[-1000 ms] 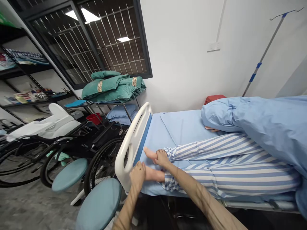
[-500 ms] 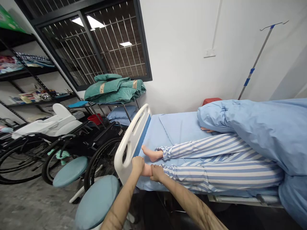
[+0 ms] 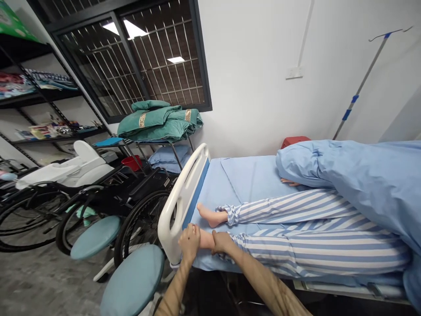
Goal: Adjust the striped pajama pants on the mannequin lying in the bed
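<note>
Someone or a manikin, I cannot tell which, lies on the bed in blue-and-white striped trousers (image 3: 296, 245). My left hand (image 3: 190, 241) is closed around the front of the near foot (image 3: 206, 239), covering the toes. Just to the right, my right hand (image 3: 223, 244) grips the same leg at the ankle, by the gathered trouser cuff. The far foot (image 3: 212, 217) rests bare on the blue sheet (image 3: 246, 175), apart from my hands. A light blue quilt (image 3: 355, 175) covers the upper body, and a bit of a hand (image 3: 289, 181) shows under its edge.
The white footboard (image 3: 169, 210) stands close beside my left hand. Left of it are a wheelchair (image 3: 141, 219) and round blue stools (image 3: 133, 281). Folded green bedding (image 3: 161, 120) lies beneath the window. An IV pole (image 3: 358, 92) rises behind the bed.
The view has shifted slightly, so the bed sits a little lower and further right. Both hands keep their hold on the near foot and ankle; the left hand looks slightly more turned.
</note>
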`<state>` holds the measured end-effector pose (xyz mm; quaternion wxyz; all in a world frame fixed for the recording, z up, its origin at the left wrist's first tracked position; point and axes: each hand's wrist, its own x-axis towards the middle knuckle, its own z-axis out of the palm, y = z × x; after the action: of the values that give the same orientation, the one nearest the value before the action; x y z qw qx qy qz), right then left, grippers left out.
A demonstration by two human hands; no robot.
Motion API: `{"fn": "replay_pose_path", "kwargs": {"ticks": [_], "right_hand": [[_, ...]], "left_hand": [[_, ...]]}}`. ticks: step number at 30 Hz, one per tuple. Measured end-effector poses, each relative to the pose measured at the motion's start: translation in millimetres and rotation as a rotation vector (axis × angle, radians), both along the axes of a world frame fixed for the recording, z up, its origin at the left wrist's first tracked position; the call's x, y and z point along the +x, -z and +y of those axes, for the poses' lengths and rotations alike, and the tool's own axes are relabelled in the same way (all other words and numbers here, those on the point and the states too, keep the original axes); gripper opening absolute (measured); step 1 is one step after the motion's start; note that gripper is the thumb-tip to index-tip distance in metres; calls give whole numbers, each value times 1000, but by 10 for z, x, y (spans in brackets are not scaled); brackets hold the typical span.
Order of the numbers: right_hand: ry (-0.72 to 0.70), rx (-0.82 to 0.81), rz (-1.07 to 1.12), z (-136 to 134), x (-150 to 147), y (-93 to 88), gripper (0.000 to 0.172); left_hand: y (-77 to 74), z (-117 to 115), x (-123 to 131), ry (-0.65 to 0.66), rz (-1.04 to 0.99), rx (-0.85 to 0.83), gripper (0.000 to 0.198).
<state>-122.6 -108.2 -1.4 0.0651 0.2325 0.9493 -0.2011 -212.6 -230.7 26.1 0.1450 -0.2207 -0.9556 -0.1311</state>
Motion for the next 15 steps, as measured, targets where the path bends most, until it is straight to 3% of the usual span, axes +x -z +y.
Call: {"fn": "replay_pose_path", "kwargs": {"ticks": [4, 11, 15], "right_hand": [[-65, 6, -4, -41, 44, -25, 65], [-55, 75, 42, -108, 93, -50, 60], [-49, 75, 30, -151, 131, -36, 63]], "left_hand": [[67, -79, 11, 129, 31, 72, 37], [-382, -48, 30, 236, -54, -246, 42], [-423, -35, -42, 340, -88, -339, 39]]}}
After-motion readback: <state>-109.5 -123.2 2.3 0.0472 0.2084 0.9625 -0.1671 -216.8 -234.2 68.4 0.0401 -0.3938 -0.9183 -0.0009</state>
